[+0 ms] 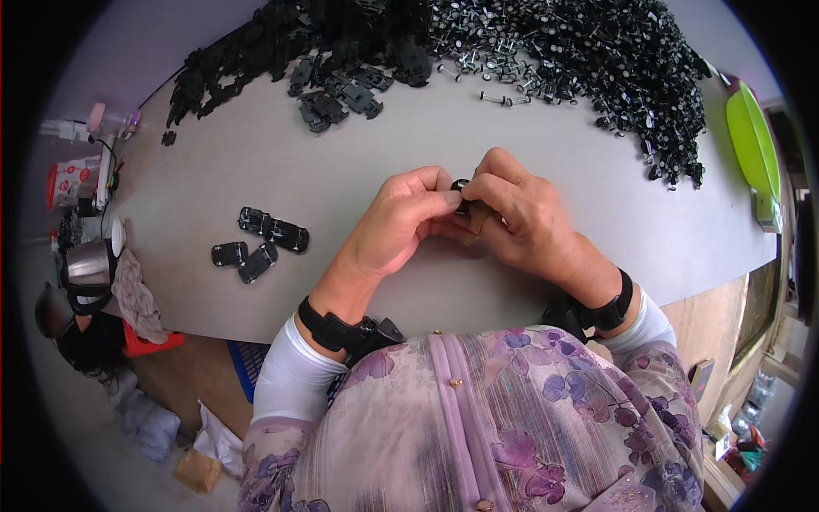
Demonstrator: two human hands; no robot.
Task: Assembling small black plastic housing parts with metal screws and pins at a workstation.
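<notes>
In front of me, over the middle of the table, my left hand [394, 218] and my right hand [533, 213] meet around a small black toy car part [461, 189]. The thumb and fingers of both hands pinch it, so most of its shape is hidden. Something tan [475, 229], perhaps a wrap on a finger, shows beneath the right fingers. To the left of my hands lie several black toy car chassis [288, 235] with wheels on them, close together on the table.
Black plastic chassis [322, 111] are heaped at the far left. A large pile of wheel-and-axle sets [589, 60] spreads across the far right. A green tray [751, 136] stands at the right edge. A kettle [88, 263] and a cloth [136, 294] are at the left edge.
</notes>
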